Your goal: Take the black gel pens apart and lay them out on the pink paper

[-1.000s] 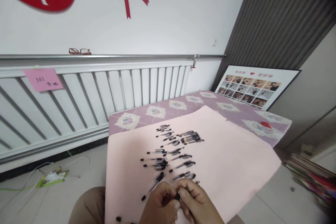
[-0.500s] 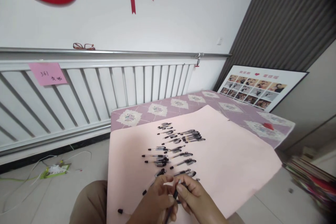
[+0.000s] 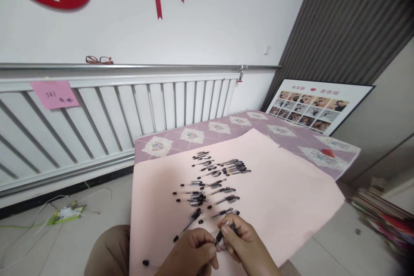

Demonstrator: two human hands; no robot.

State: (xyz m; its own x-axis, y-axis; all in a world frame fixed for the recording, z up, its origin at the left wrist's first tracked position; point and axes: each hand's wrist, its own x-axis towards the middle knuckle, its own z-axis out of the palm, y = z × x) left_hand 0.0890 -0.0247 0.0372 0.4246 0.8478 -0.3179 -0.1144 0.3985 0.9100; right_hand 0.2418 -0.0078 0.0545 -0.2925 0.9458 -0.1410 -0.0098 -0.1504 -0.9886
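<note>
1. Head view showed both hands low at the near edge of the pink sheet [image 3: 291, 189], knuckles up, fingertips meeting.
2. Left hand [image 3: 194, 252] curled, pinching one end of a small black pen [image 3: 219, 238].
3. Right hand [image 3: 241, 241] pinched its upper end.
4. Pen sat tilted between them, just nearer than the scattered pens [image 3: 213, 181].
</note>
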